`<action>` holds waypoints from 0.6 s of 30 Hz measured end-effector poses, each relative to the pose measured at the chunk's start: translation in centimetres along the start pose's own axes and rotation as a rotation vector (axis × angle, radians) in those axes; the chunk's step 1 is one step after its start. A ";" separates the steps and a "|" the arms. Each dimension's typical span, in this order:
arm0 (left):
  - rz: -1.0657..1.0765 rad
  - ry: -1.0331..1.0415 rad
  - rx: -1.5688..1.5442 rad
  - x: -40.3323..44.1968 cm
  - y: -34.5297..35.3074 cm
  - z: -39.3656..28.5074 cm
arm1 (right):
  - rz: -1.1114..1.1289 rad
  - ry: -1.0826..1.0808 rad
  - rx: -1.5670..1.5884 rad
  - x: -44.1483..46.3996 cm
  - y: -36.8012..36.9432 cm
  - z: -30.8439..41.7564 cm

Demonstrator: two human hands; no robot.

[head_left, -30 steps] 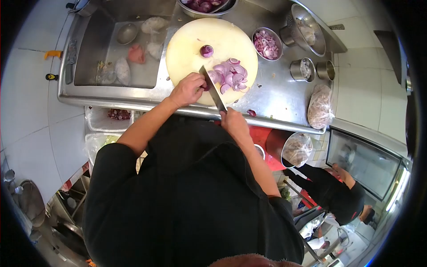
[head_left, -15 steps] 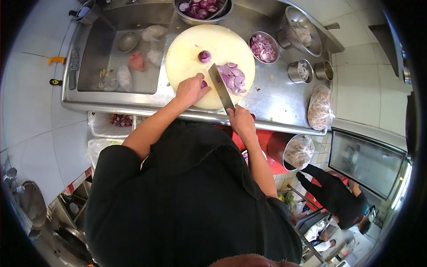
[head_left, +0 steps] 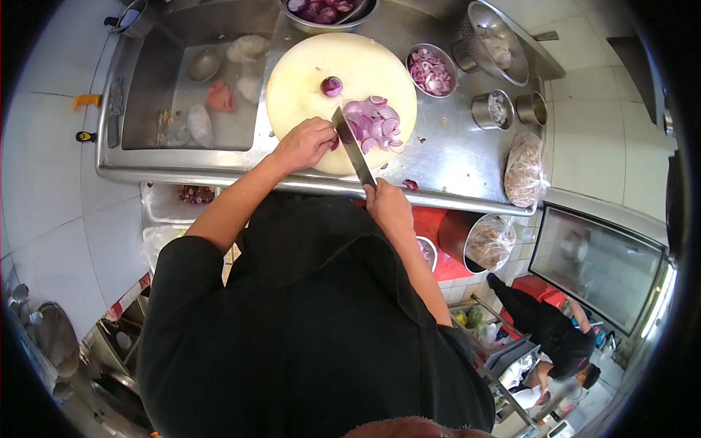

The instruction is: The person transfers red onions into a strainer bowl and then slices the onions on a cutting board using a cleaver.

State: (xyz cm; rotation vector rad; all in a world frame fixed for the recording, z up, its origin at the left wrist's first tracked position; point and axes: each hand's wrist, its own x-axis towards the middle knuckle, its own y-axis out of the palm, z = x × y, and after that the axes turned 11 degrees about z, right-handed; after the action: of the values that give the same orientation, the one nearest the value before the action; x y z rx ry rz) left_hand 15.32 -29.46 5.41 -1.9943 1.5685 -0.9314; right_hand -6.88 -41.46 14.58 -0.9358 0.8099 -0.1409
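Note:
My right hand [head_left: 387, 203] grips the handle of a cleaver [head_left: 353, 150], its blade slanting up and left over the round cutting board [head_left: 299, 80]. Against the left side of the blade, my left hand [head_left: 307, 144] is closed on a red onion piece [head_left: 335, 143], mostly hidden by the fingers. Sliced red onion [head_left: 376, 125] lies loose on the board to the right of the blade. Above the blade's tip rests another piece of red onion [head_left: 331, 87], untouched by either hand.
Behind the board stands a bowl of red onions [head_left: 321, 13]. To the right are a bowl of sliced onion [head_left: 431, 71], a colander [head_left: 498, 45], small metal pots [head_left: 493, 109] and a filled plastic bag [head_left: 525, 169]. A sink [head_left: 190, 87] lies left. Another person [head_left: 558, 332] works at lower right.
The cleaver has shifted left and slightly down, closer to my left hand. The slices have spread a little on the board. A dark red scrap now shows near the counter edge beside my right hand.

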 end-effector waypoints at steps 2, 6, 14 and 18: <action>-0.001 0.010 0.027 0.1 -0.1 0.0 | -0.011 -0.005 0.007 -1.1 -0.6 0.2; -0.021 0.017 0.048 0.1 0.3 0.3 | -0.025 -0.038 -0.037 1.4 2.1 -0.4; -0.060 0.002 -0.022 -0.5 1.2 1.1 | -0.011 0.000 0.011 -0.7 -0.1 1.4; -0.056 -0.009 -0.035 -0.6 1.3 1.2 | -0.008 -0.004 -0.043 2.2 2.2 0.8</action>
State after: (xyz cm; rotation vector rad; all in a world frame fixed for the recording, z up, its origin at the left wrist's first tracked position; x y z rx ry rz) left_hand 15.27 -29.32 3.53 -2.0736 1.5419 -0.9206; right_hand -5.31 -40.57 11.92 -0.9796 0.8078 -0.1289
